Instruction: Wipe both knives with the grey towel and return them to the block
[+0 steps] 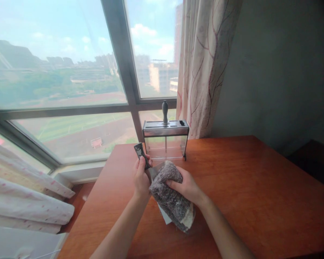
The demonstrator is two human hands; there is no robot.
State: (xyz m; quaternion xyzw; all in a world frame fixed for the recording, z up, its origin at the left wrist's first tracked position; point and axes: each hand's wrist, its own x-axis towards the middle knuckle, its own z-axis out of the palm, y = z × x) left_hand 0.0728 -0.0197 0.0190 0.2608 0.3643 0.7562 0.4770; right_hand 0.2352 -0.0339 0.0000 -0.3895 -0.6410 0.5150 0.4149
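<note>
My left hand (142, 176) is closed round the black handle of a kitchen knife (139, 150), with the thumb lying along it. The handle points up and away to the left. In my right hand (188, 187) is a fuzzy grey cloth (169, 192) with a pale edge, pinched between thumb and fingers. This cloth lies over the blade and hides most of it. Bits of flat, shiny blade show beside the left fingers and below the cloth's lower left edge. Both hands are above the wooden table.
Beyond my hands, a clear-sided knife block (166, 128) with a metal top stands on the table (232, 180). One dark grey handle (165, 112) sticks up from it. Windows and a patterned curtain (202, 64) border the far side; another curtain (24, 201) hangs at left.
</note>
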